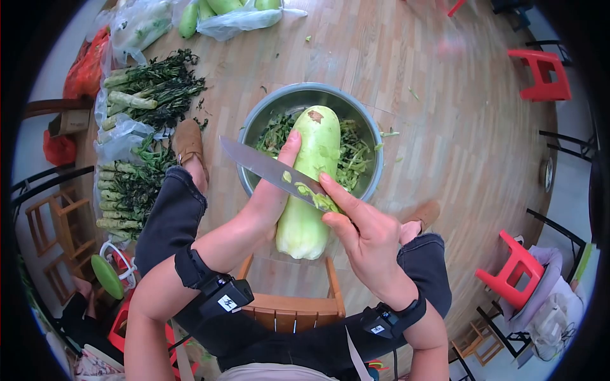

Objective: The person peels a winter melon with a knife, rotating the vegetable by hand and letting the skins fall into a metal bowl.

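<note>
A large pale green gourd lies lengthwise over a metal basin, which holds dark leaves and green peelings. My left hand grips the gourd from its left side, partly hidden beneath the blade, with the thumb along the skin. A wide knife crosses over the gourd, its tip pointing up and left. Bits of green peel stick to the blade. My right hand holds the knife near its lower right end, fingers pressed close; the handle is hidden in the hand.
Bundles of leafy stalks lie on the left floor beside plastic bags. More gourds in a bag are at the top. Red stools stand at the right. A wooden chair is below the gourd. Part of another person shows at lower left.
</note>
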Motion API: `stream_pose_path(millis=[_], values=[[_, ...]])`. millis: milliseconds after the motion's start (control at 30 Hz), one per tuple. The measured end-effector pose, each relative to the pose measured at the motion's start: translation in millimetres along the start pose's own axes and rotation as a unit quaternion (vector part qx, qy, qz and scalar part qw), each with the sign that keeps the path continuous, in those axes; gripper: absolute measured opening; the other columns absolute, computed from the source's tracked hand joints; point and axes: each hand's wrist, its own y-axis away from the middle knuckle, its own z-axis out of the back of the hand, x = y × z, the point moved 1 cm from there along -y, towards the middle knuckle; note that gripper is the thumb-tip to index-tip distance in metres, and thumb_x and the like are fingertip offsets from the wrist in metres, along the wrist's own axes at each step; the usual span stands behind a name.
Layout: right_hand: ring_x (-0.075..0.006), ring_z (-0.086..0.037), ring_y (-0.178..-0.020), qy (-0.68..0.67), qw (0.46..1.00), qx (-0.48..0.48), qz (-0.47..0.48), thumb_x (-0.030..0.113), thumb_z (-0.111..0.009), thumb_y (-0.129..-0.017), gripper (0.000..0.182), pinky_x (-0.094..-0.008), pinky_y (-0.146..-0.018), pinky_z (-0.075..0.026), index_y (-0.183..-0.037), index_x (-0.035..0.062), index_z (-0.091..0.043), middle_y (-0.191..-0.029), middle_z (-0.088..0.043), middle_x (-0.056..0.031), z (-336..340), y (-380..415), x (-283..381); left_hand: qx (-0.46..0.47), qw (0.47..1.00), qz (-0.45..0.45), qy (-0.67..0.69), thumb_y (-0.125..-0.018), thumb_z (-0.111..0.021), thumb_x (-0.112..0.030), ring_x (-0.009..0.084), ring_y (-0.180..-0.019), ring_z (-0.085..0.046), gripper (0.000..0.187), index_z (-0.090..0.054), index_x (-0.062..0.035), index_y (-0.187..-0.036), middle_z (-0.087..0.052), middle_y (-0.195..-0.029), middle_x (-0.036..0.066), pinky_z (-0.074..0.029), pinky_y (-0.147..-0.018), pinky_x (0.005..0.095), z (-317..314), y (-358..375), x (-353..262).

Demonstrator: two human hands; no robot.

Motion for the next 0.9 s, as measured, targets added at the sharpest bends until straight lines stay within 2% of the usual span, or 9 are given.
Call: stream_pose_path(millis=[133, 167, 200, 333, 400, 467, 600, 833, 900], values=[[-0.0090, -0.046, -0.047, -0.151, 0.988, -0.026, -0.022, 0.019, -0.060, -0.083, 0.038, -0.0243, -0.046, -0.037, -0.120, 0.0147, -0.054, -0.054, -0.048, -0.0058, -3, -2, -6, -0.012, 0.999, 0.030, 0.013, -0.085, -0.038, -0.058, 0.0167, -0.080, -0.060, 0.060, -0.050, -0.0060, -0.112, -0.059, -0.093, 0.010, -0.050, -0.067, 0.0297, -2, 3, -1], [-0.0069, -0.045, -0.049, -0.275, 0.949, 0.002, -0.157, 0.018, -0.058, -0.085, 0.037, -0.0232, -0.048, -0.038, -0.121, 0.0127, -0.053, -0.056, -0.049, -0.0056, 3, -2, -6, -0.011, 0.999, 0.046, 0.001, -0.086, -0.038, -0.058, 0.0162, -0.076, -0.061, 0.059, -0.050, -0.0062, -0.112, -0.059, -0.091, 0.009, -0.051, -0.065, 0.0289, -1, 4, 1], [-0.0048, -0.044, -0.052, -0.388, 0.875, 0.030, -0.287, 0.016, -0.055, -0.087, 0.036, -0.0221, -0.050, -0.038, -0.122, 0.0108, -0.052, -0.057, -0.050, -0.0054, 8, -1, -6, -0.011, 0.998, 0.062, -0.011, -0.086, -0.038, -0.058, 0.0156, -0.073, -0.061, 0.059, -0.051, -0.0064, -0.111, -0.060, -0.090, 0.008, -0.051, -0.062, 0.0282, 1, 6, 2], [-0.0038, -0.042, -0.056, -0.380, 0.887, 0.046, -0.256, 0.019, -0.054, -0.088, 0.038, -0.0223, -0.054, -0.040, -0.124, 0.0090, -0.050, -0.063, -0.056, -0.0057, 24, -3, -3, -0.015, 0.996, 0.087, -0.021, -0.086, -0.038, -0.057, 0.0151, -0.071, -0.061, 0.058, -0.051, -0.0072, -0.113, -0.061, -0.090, 0.007, -0.051, -0.059, 0.0278, -4, 11, -4], [-0.0063, -0.049, -0.055, -0.141, 0.980, 0.053, -0.129, 0.021, -0.057, -0.086, 0.042, -0.0232, -0.054, -0.041, -0.125, 0.0083, -0.048, -0.068, -0.059, -0.0071, 24, 2, 8, -0.025, 0.996, 0.087, -0.019, -0.086, -0.039, -0.056, 0.0152, -0.074, -0.061, 0.058, -0.050, -0.0071, -0.114, -0.061, -0.092, 0.007, -0.051, -0.062, 0.0277, -1, 10, -3], [-0.0095, -0.052, -0.054, -0.073, 0.992, 0.064, -0.076, 0.024, -0.060, -0.083, 0.046, -0.0244, -0.052, -0.042, -0.125, 0.0086, -0.048, -0.067, -0.059, -0.0070, 20, 8, 9, -0.021, 0.996, 0.066, -0.058, -0.086, -0.040, -0.056, 0.0156, -0.080, -0.061, 0.058, -0.049, -0.0074, -0.117, -0.060, -0.096, 0.008, -0.050, -0.067, 0.0280, 2, 7, -4], [-0.0197, -0.056, -0.053, 0.072, 0.994, 0.060, 0.060, 0.029, -0.066, -0.074, 0.059, -0.0285, -0.050, -0.044, -0.127, 0.0104, -0.047, -0.069, -0.059, -0.0071, 14, 10, 6, 0.003, 0.992, 0.127, 0.008, -0.085, -0.042, -0.056, 0.0165, -0.090, -0.059, 0.058, -0.046, -0.0101, -0.121, -0.058, -0.104, 0.008, -0.048, -0.076, 0.0297, 10, 1, 3], [-0.0181, -0.054, -0.050, 0.129, 0.988, 0.060, 0.055, 0.031, -0.068, -0.071, 0.063, -0.0285, -0.047, -0.042, -0.127, 0.0097, -0.046, -0.065, -0.057, -0.0053, 10, 10, 13, 0.034, 0.998, 0.062, -0.004, -0.087, -0.040, -0.053, 0.0160, -0.091, -0.058, 0.057, -0.041, -0.0111, -0.126, -0.056, -0.106, 0.007, -0.048, -0.078, 0.0297, 11, -2, 6], [-0.0111, -0.043, -0.048, 0.145, 0.987, 0.057, 0.031, 0.037, -0.061, -0.079, 0.056, -0.0295, -0.061, -0.021, -0.126, 0.0076, -0.047, -0.064, -0.058, -0.0009, 8, 11, 14, 0.025, 0.998, 0.065, 0.002, -0.088, -0.039, -0.052, 0.0156, -0.092, -0.057, 0.057, -0.041, -0.0109, -0.126, -0.056, -0.107, 0.007, -0.047, -0.078, 0.0296, 6, 3, 3]])
